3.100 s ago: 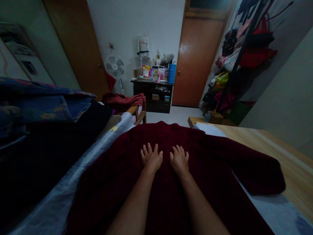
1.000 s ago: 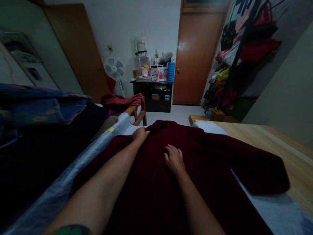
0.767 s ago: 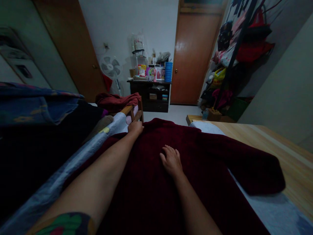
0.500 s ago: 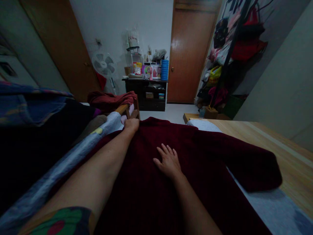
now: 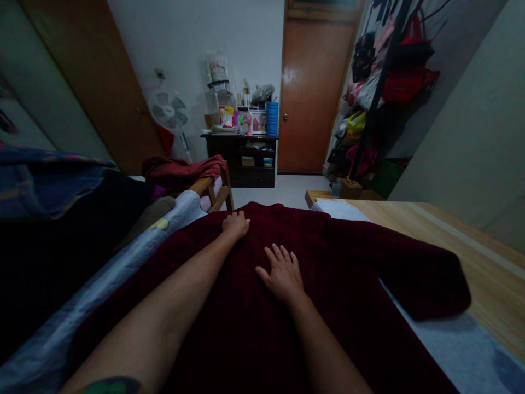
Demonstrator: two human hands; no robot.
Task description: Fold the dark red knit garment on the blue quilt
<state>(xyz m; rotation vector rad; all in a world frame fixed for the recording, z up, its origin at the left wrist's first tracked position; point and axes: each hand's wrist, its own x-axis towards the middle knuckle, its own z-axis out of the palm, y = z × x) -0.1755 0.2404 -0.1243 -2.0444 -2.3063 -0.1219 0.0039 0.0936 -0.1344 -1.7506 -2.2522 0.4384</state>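
A dark red long-sleeved garment (image 5: 328, 257) lies spread out in front of me, its collar end at the far side and one sleeve stretched to the right. My left hand (image 5: 237, 224) rests on the cloth just left of the collar, its fingers apart and slightly bent. Lower and further right, my right hand (image 5: 283, 273) lies flat on the garment with its fingers spread. Under the garment is a light blue-grey padded cloth (image 5: 455, 339), showing along both sides.
A wooden board surface (image 5: 443, 235) extends at the right. To the left are piled clothes (image 5: 53, 180) and a reddish cloth over a wooden frame (image 5: 219, 200). Beyond stand a white fan (image 5: 169, 109), a dark cabinet (image 5: 240, 158) and a wooden door (image 5: 311, 98). Bags hang on a rack (image 5: 383, 76).
My left hand has moved right from the garment's left shoulder edge and its fingers have loosened onto the cloth. The left side of the garment now lies flatter. My right hand has barely moved.
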